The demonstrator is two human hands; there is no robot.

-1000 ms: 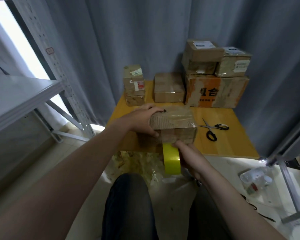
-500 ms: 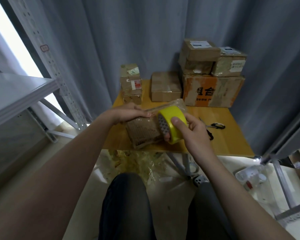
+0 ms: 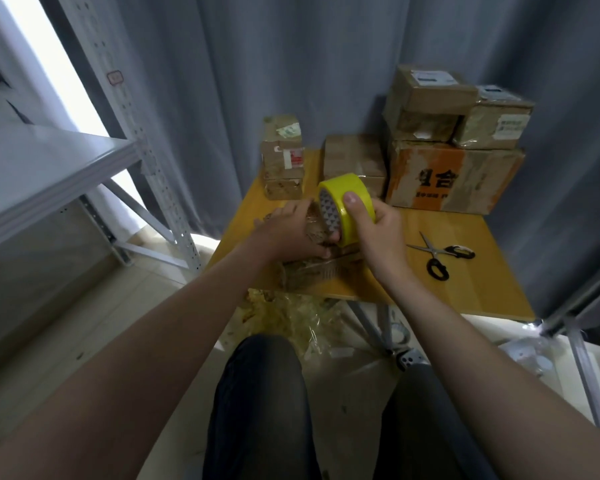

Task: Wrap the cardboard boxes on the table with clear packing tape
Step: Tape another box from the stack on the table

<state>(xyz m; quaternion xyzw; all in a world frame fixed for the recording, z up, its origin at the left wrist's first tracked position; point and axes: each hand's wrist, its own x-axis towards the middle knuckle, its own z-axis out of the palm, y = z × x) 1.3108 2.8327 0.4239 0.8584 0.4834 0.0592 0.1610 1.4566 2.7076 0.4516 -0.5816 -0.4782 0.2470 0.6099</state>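
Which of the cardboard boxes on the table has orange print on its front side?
The large bottom box at the back right, which carries two smaller boxes. The rest show only brown cardboard, tape and small labels.

Bare forearms (image 3: 194,317), dark grey trousers (image 3: 257,410)
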